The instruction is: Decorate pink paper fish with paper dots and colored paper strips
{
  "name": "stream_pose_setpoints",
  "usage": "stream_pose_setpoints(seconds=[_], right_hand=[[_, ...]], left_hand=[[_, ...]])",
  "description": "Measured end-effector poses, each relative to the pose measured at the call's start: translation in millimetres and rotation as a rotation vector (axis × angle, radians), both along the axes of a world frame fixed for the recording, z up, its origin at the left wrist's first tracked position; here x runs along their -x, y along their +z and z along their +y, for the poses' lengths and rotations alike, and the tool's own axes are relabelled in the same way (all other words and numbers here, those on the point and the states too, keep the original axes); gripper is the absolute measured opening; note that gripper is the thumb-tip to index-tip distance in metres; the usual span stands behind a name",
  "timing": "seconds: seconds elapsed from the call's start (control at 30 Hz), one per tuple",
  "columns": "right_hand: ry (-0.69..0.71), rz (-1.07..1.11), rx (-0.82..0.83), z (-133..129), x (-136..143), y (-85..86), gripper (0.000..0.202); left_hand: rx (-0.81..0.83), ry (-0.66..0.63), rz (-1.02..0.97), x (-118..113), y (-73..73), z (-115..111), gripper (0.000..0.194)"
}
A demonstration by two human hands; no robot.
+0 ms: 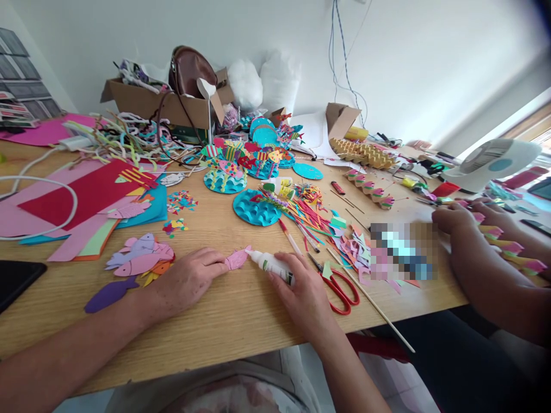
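Observation:
On the wooden table lies a small pink paper fish (pixel 237 260), its left end under the fingertips of my left hand (pixel 202 269). The fingers are closed together and grip or press that end. My right hand (pixel 301 284) is wrapped round a white glue bottle (pixel 271 265), tilted so its nozzle touches or nearly touches the fish near the tail. Left of my left hand sits a pile of cut paper fish (pixel 142 258) in pink, lilac and orange, with a purple paper fish (pixel 109 293) at its front. Red-handled scissors (pixel 342 292) lie beside my right hand.
A blue egg-carton base (pixel 253 207) stands ahead, with decorated fish pieces (pixel 226 166) behind. Paper scraps (pixel 355 252) and a thin wooden stick (pixel 379 312) lie to the right. A co-worker's arms (pixel 477 252) reach in there. Coloured paper sheets (pixel 81 198) are at left.

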State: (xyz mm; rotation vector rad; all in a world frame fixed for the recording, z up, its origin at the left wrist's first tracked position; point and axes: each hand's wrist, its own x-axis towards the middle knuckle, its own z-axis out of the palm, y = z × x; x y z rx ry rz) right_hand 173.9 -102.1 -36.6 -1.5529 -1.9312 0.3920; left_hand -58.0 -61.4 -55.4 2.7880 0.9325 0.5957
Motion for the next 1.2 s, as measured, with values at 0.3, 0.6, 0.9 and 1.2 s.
stream_pose_setpoints(seconds=[0.3,0.6,0.9,1.2], right_hand=[[0.005,-0.011,0.016,-2.7,-4.5,-0.4,0.023],[0.008,-0.002,-0.009,-1.8,-6.0,-0.2,0.023],[0.027,0.019,0.003,-0.6,-0.2,0.5,0.021],[0.092,0.028,0.018,-0.1,8.2,5.7,0.021]], left_hand=[[0.004,0.000,0.016,0.2,0.2,-0.6,0.033],[0.006,-0.007,0.017,1.6,-0.6,-0.5,0.035],[0.010,0.009,-0.009,-1.1,2.1,-0.5,0.034],[0.017,0.003,-0.008,0.8,0.4,-0.4,0.034]])
